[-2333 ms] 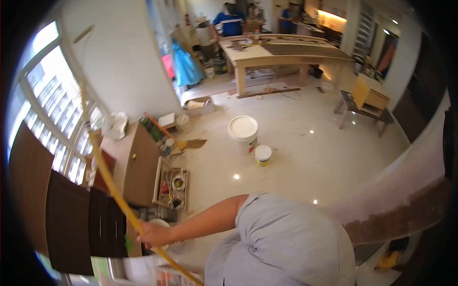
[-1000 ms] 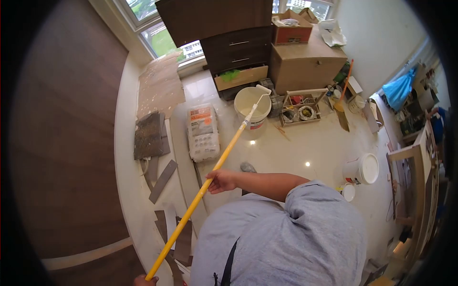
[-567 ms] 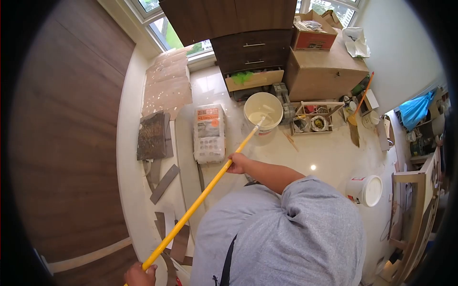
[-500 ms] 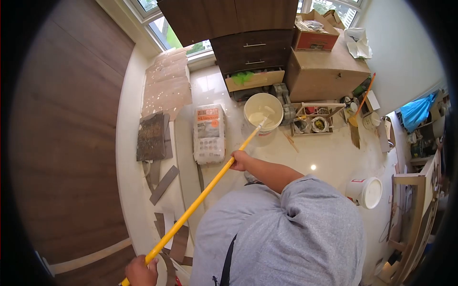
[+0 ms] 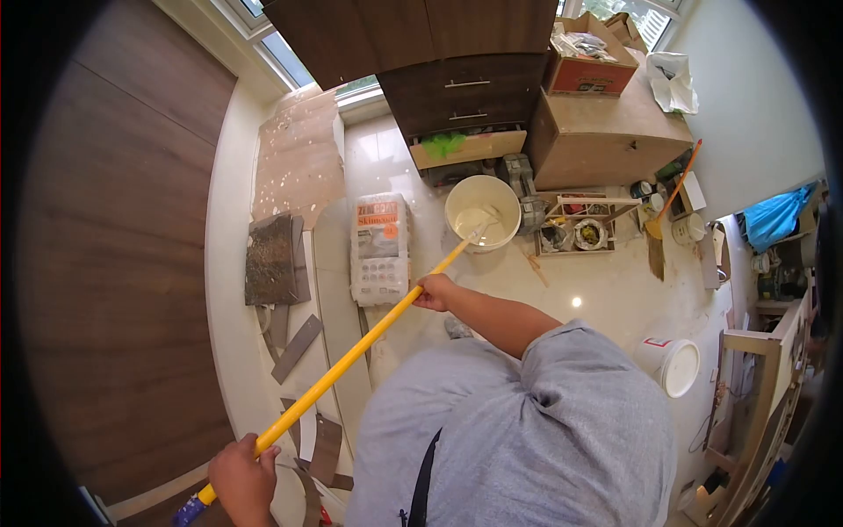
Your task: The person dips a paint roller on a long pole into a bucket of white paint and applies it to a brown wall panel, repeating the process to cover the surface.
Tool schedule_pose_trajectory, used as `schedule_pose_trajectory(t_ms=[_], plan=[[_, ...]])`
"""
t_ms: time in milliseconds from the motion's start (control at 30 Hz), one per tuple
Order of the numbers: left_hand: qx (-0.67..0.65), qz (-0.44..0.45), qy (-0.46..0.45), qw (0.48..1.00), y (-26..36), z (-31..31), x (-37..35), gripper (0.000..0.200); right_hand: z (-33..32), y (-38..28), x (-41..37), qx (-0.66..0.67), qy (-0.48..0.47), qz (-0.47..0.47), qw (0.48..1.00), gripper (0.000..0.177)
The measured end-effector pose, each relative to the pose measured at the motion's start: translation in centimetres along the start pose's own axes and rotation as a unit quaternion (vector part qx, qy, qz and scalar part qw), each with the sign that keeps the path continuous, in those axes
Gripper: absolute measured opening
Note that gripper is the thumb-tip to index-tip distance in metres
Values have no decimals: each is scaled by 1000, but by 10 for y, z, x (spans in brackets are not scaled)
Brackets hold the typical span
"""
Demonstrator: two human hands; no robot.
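A long yellow paint roller pole (image 5: 351, 357) slants from the lower left up to a white bucket (image 5: 453, 211). My left hand (image 5: 243, 479) is closed around the pole near its blue-tipped end (image 5: 189, 509). Farther up, my right hand (image 5: 432, 292) grips the same pole, with my forearm stretched out from the right. The pole's pale far end (image 5: 479, 230) reaches inside the bucket, where a whitish liquid shows; the head looks like a roller frame, partly sunk in the liquid.
A printed bag of skim coat (image 5: 380, 250) lies left of the bucket. Right of it stand a wooden tool carrier (image 5: 575, 249) and a broom (image 5: 656, 241). A white pail (image 5: 667, 364) lies farther right. Dark boards (image 5: 272, 261) and offcuts lie at left, beside wood panels (image 5: 132, 263).
Both hands and the pole have shifted slightly down and left in view. The pole's blue end now shows past my left hand. The head in the bucket sits differently.
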State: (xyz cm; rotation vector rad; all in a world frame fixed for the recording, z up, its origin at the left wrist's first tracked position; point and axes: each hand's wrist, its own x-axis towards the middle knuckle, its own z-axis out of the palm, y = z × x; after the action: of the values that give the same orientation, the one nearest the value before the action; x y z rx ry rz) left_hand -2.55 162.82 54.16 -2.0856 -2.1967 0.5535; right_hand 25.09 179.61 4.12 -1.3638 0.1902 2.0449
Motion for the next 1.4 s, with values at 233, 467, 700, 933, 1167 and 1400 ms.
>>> schedule_pose_trajectory(t_ms=[233,467,700,933,1167,1400], plan=[[-12,7,30,999,-16,-18,11,34,27,-10,-32,-21,6,6,1000,21],[-5,-9,16,1000,-1,-8,18,35,11,-4,18,-16,6,34,999,22],[-36,-25,15,999,-28,12,12,35,11,-3,9,-10,-12,13,1000,20],[-51,-53,-2,997,-60,16,-16,36,37,16,-33,-15,-3,1,1000,21],[-98,-80,-22,992,-118,63,-61,36,46,54,-61,-52,-13,16,998,20],[-131,-129,-84,979,-154,65,-107,33,61,94,-80,-83,-16,-4,996,19]])
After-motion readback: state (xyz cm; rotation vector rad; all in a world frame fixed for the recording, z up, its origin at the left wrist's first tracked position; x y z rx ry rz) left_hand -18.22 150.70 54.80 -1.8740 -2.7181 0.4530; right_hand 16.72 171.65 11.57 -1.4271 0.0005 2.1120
